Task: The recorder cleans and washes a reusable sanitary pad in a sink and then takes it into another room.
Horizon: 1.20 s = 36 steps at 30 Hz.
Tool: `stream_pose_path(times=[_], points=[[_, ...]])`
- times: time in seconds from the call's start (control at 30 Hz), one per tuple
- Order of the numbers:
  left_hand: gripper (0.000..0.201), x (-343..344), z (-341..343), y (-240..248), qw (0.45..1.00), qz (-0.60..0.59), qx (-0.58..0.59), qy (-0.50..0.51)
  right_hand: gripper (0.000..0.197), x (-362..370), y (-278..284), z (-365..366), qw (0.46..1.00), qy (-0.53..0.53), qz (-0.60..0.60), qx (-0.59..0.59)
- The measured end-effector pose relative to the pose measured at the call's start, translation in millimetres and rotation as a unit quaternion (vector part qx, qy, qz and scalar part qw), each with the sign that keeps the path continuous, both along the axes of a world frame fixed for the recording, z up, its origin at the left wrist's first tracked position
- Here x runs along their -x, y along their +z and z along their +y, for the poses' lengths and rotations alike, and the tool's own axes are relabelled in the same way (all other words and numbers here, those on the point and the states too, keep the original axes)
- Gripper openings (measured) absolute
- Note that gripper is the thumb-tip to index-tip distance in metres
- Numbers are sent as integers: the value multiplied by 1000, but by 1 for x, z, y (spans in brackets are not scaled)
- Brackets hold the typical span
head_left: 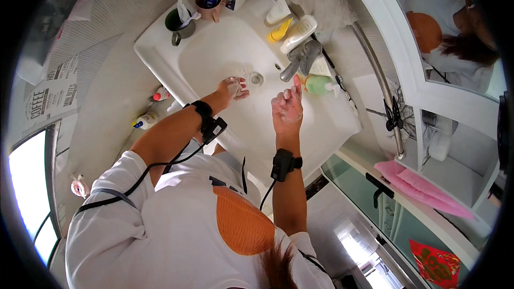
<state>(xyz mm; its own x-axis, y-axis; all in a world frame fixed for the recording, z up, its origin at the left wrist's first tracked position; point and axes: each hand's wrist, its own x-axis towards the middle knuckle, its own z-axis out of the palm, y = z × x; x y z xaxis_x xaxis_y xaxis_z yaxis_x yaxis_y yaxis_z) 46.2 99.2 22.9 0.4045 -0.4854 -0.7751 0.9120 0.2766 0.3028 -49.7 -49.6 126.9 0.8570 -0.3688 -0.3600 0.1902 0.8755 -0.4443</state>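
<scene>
White cotton-looking T-shirt (pixel 176 225) with an orange print fills the lower foreground, nearest the camera. Beyond it spreads the broad, glossy white sink (pixel 257 123), its bowl smooth and probably slick where wet.

Over the bowl, the right hand (pixel 287 108) is raised and empty, index finger extended and the other fingers partly curled; a whitish film coats it. Nearer the drain, the left hand (pixel 233 89) is half open with fingers loosely spread, similarly filmed and apparently holding nothing.

At the sink's back edge stands the grey metal faucet (pixel 305 59), beside the right fingertip; whether they touch cannot be told. Being fixed, it should feel stiff, hard and solid, but slippery to filmed fingers; its broad upper part would offer better purchase than the narrow spout. It looks dull grey, with a rounded spout angled over the bowl.

Just beside it, the pale green pump bottle (pixel 319 84) with a white nozzle looks light and smooth, best held around its body. Smallest is the round metallic drain (pixel 256 79), set flush and immovable-looking.
</scene>
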Motion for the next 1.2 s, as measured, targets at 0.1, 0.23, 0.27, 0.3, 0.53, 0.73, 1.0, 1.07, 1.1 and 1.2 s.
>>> stream_pose_path(times=[0.1, 0.23, 0.27, 0.3, 0.53, 0.73, 1.0, 1.07, 1.1, 1.2], points=[[17, 2, -12, -20, 998, 3, -45, -45, 42, -7, 0, 1, 996, -6, -84, -36], [7, 6, -25, -23, 998, 58, 19, 13, 41, -9, 0, -1, 998, -12, -58, -11], [7, 5, -31, -10, 998, 60, 21, 11, 40, -8, -1, -3, 998, -18, -51, -11], [6, 3, -37, 4, 990, 123, 53, 33, 40, -7, -2, -7, 999, -20, -49, -9], [11, -3, -72, 38, 997, 64, 39, -3, 36, -20, 29, -17, 999, -20, -36, 35], [11, -1, -90, -12, 984, 61, 165, -4, 27, -9, -4, -19, 982, -20, 158, 100], [9, -16, -33, -197, 930, -346, 108, -59, 23, -45, -82, 27, 964, 113, 228, 75], [9, 8, -89, -121, 997, -44, 37, -52, 18, -14, -116, -25, 972, 53, 225, 38], [9, 4, -90, -100, 999, 12, 30, -32, 15, -15, -122, -33, 977, 49, 206, 18], [16, -15, -72, -57, 991, 102, 11, 83, 7, -37, -135, -33, 987, 75, 131, -52]])
